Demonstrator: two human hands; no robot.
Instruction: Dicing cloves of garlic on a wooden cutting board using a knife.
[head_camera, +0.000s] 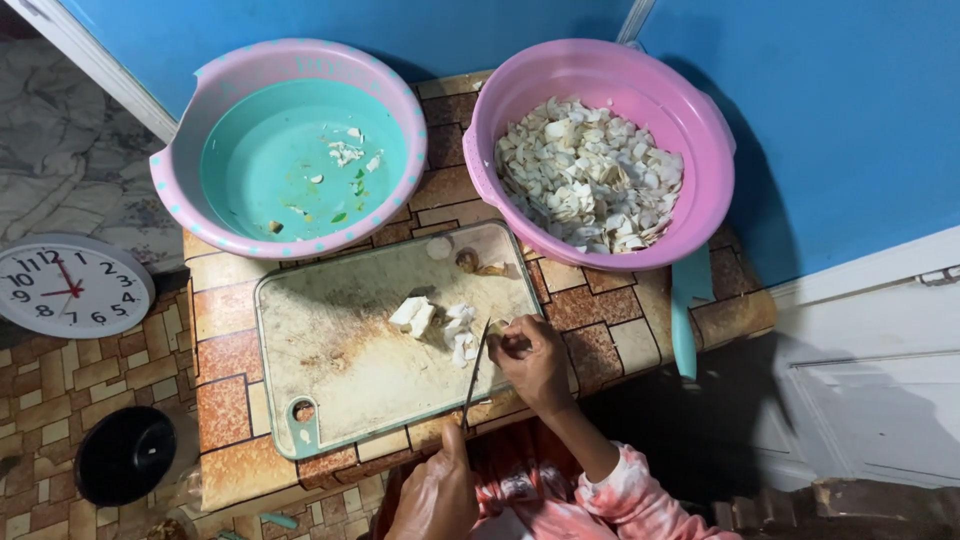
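While the cutting board (340, 370) sits close to the table's edge, the left hand (435, 495) is closed round the knife (474, 375) handle. A white vegetable piece (497, 328) is pinched against the blade by the right hand (530, 360); a slip would likely nick those fingertips.

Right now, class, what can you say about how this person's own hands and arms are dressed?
Both hands, left hand and right hand, are bare: no gloves, and no rings or watch that I can make out. The right forearm is uncovered up to a pushed-up sleeve, pink and white in a blotchy tie-dye pattern.
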